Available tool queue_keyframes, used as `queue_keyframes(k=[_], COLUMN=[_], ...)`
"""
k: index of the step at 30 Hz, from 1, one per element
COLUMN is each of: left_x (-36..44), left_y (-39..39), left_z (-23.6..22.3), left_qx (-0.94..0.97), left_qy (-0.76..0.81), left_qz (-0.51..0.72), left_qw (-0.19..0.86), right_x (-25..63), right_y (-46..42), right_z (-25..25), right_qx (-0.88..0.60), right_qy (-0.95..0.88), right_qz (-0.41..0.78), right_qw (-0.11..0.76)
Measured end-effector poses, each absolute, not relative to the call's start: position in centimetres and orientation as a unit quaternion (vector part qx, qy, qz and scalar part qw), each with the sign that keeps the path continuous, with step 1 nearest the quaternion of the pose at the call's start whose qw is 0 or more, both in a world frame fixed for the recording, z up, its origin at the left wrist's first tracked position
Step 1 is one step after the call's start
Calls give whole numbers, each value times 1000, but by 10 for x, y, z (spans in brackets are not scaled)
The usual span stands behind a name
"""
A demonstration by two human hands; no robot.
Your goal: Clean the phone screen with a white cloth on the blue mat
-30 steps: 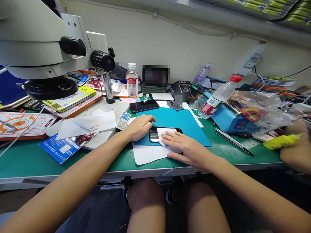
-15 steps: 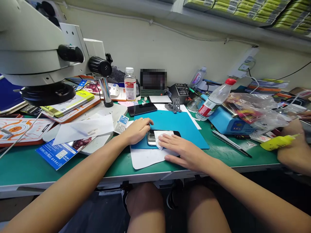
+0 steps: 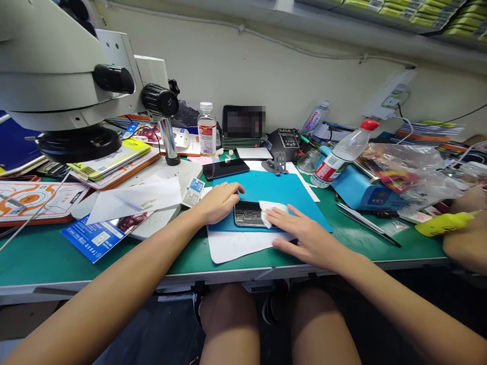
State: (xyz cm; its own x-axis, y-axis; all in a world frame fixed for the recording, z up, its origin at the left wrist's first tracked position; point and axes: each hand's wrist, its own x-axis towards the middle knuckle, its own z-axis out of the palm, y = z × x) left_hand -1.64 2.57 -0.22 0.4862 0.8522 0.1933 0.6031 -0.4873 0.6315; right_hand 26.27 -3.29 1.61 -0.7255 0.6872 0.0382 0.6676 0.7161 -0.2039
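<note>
A smartphone [image 3: 248, 215] lies on the blue mat [image 3: 281, 183], its dark glass streaked with bright lines. Over its right end is a folded white wipe [image 3: 274, 207]. My right hand [image 3: 304, 234] holds the wipe down against the glass under its fingers, thumb apart from them. At the phone's left edge rests my left hand [image 3: 221, 203], fingers loosely bent and apart, holding nothing; whether it touches the phone I cannot tell. Part of the phone's right end is hidden by the wipe and my right hand.
A microscope [image 3: 76, 91] overhangs the left side. Behind the mat lie another dark phone [image 3: 225, 169] and a phone stand [image 3: 279, 163]. A red-capped bottle [image 3: 344, 154] leans at the right, near tweezers [image 3: 367, 223]. Another person's hand [image 3: 466, 243] is beside a yellow bottle [image 3: 443, 223].
My right hand has slid the wipe rightward along the phone, baring more of the streaked glass. My left hand stays by the phone's left edge. The view has shifted slightly.
</note>
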Motion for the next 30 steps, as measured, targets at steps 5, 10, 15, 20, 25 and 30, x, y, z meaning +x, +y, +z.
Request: queue_keyframes(k=[5,10,15,20,25,30], left_x=[-17,-16,-16,-17,-17,-16], left_y=[27,27,26,26,25,25], left_z=[-9,-12,-9,-7,-7,-6], left_qx=[827,823,816,816,811,808], left_qy=[429,429,423,424,431,434], left_qz=[275,284,291,285,282,280], left_qw=[238,242,266,270,276,283], right_x=[182,150,184,227,233,228], right_y=[-39,-51,-81,-81,-52,-82], right_z=[0,-4,-2,-7,-3,-5], right_qx=[-369,-384,-437,-508,-530,-545], right_qy=[-917,-907,-893,-857,-843,-833], right_qz=[89,67,45,12,39,21], right_qw=[125,163,100,89,83,87])
